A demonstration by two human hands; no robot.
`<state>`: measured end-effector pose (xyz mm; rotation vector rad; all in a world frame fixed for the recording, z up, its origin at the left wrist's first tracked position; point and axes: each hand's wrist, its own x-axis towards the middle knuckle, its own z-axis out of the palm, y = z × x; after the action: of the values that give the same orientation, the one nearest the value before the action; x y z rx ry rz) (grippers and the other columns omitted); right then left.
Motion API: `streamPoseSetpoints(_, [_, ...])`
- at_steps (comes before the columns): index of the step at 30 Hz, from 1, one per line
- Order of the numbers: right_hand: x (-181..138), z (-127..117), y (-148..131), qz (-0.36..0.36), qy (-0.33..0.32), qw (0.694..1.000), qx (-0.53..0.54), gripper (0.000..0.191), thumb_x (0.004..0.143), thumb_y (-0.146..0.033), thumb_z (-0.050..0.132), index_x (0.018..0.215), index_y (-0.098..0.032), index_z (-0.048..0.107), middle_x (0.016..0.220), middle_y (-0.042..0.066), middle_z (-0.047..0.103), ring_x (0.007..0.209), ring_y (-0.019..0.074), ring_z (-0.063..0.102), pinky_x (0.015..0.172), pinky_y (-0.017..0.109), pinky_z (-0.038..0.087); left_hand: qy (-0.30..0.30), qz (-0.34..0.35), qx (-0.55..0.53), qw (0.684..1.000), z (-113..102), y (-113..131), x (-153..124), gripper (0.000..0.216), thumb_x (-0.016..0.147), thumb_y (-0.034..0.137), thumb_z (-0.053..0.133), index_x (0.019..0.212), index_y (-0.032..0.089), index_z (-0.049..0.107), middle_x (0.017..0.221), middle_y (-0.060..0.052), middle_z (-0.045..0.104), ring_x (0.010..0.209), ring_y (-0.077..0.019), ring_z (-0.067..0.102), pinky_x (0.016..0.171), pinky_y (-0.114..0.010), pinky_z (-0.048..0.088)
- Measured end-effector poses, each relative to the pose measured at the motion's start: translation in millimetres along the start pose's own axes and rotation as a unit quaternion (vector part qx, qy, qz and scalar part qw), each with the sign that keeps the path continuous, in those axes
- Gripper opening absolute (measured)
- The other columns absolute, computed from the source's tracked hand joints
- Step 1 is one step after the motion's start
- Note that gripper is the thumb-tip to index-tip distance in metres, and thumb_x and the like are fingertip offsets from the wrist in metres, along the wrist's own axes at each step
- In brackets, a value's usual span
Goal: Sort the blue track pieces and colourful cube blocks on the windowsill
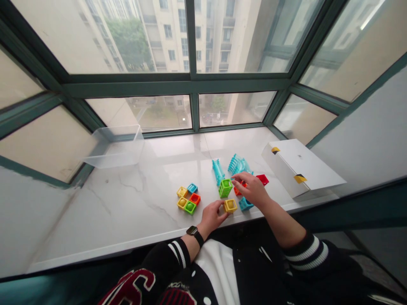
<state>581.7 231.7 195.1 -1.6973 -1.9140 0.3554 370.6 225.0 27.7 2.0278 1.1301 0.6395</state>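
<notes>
While the left hand (212, 215) pinches a yellow cube (230, 206) between thumb and fingers at the lower centre of the frame, the right hand (252, 189) lies just above it, fingers loosely spread, tips on an orange piece (237, 191) beside a green cube (225, 187). All sit on the white counter (143, 186), with a four-block cluster (188, 199) to the left, teal tubes (238, 164) above and a white box (299, 167) at right.

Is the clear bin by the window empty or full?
Empty: the clear bin has see-through walls, and nothing shows inside it.
</notes>
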Motion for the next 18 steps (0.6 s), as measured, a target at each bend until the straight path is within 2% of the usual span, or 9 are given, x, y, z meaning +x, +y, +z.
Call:
streamPoseSetpoints(3, [35.6,5.4,-2.6,0.018,0.003,1.0,-0.003,0.024,0.104,-0.038,0.053,0.116,-0.022,0.067,0.108,0.007,0.074,0.097,0.0209,0.069,0.09,0.03,0.052,-0.008,0.001,-0.002,1.0,-0.5,0.1,0.0,0.046,0.085,0.042,0.078,0.127,0.026,0.07,0.105,-0.004,0.076,0.08,-0.0182,0.065,0.077,-0.03,0.051])
streamPoseSetpoints(6, [77.1,21.5,-3.6,0.073,-0.036,0.996,-0.047,0.022,0.101,-0.035,0.061,0.117,-0.02,0.063,0.111,0.007,0.074,0.095,0.0195,0.069,0.086,0.029,0.051,-0.009,0.005,0.003,1.0,-0.3,-0.4,-0.1,0.045,0.085,0.042,0.077,0.127,0.026,0.069,0.105,-0.004,0.076,0.08,-0.0185,0.065,0.077,-0.03,0.051])
streamPoseSetpoints(10, [124.5,49.0,-3.6,0.146,-0.106,0.972,-0.15,0.03,0.1,-0.039,0.062,0.122,-0.018,0.06,0.122,0.014,0.073,0.109,0.0262,0.068,0.09,0.032,0.049,-0.009,0.009,0.008,1.0,0.7,-2.3,-0.1,0.044,0.085,0.041,0.078,0.126,0.027,0.069,0.106,-0.004,0.076,0.086,-0.0201,0.067,0.08,-0.031,0.051])
streamPoseSetpoints(14, [148.1,72.2,-1.4,0.178,-0.163,0.947,-0.214,0.045,0.1,-0.041,0.063,0.133,-0.012,0.056,0.134,0.022,0.066,0.121,0.0323,0.067,0.095,0.037,0.05,-0.009,0.02,-0.004,1.0,2.3,-4.7,-0.4,0.045,0.083,0.038,0.079,0.125,0.027,0.068,0.111,-0.005,0.076,0.092,-0.0213,0.069,0.082,-0.031,0.052])
streamPoseSetpoints(18, [155.7,88.5,4.1,0.196,-0.183,0.936,-0.227,0.052,0.1,-0.045,0.065,0.136,-0.01,0.056,0.136,0.025,0.066,0.126,0.0334,0.066,0.099,0.037,0.05,0.002,0.026,-0.007,1.0,4.2,-6.4,-0.7,0.044,0.084,0.039,0.08,0.124,0.026,0.069,0.107,-0.004,0.076,0.088,-0.0202,0.068,0.08,-0.031,0.052])
